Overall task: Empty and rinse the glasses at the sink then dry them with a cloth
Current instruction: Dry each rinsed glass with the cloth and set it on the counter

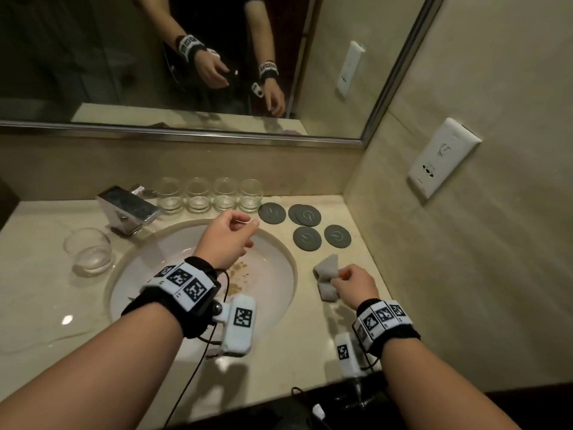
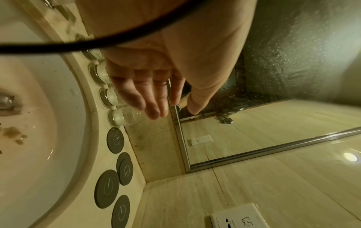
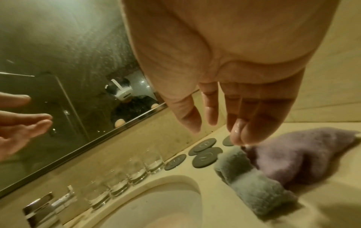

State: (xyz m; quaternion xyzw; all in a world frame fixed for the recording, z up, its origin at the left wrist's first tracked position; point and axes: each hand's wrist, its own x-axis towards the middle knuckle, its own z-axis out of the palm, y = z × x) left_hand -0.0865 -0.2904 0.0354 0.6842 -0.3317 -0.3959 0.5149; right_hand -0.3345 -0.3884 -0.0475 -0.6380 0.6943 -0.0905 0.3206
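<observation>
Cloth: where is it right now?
Head view: the cloth lies on the counter right of the sink, below the coasters, under the right hand.

— What is that pale cream stone counter (image 1: 46, 293) like?

— Polished and glossy, with a lamp glint. Set into it, the round white ceramic basin (image 1: 273, 274) is smooth and shiny, flecked with brown grit.

— And behind the basin?

— A boxy chrome metal tap (image 1: 130, 209), mirror-bright, beside four clear smooth glass tumblers (image 1: 210, 195). Right of the basin lie matt dark grey round coasters (image 1: 307, 238) and a fuzzy grey terry cloth (image 3: 255, 185), rough-napped
</observation>
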